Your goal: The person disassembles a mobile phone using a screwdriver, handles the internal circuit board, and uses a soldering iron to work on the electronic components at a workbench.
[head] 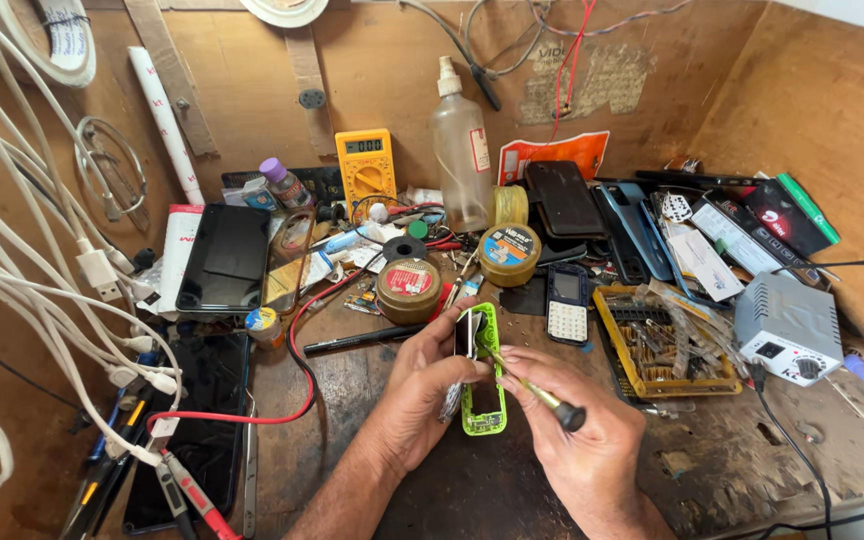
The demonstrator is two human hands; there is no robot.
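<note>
Left hand: clamped on green phone housing, near workbench front edge | Right hand: pinching screwdriver, tip on housing | Behind: solder tins

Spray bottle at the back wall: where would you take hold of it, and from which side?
Grip the spray bottle around its clear mid-body, coming from the front. It stands upright against the wall, the multimeter stands close on its left, and its nozzle end is narrow, so the front is probably easiest.
</note>
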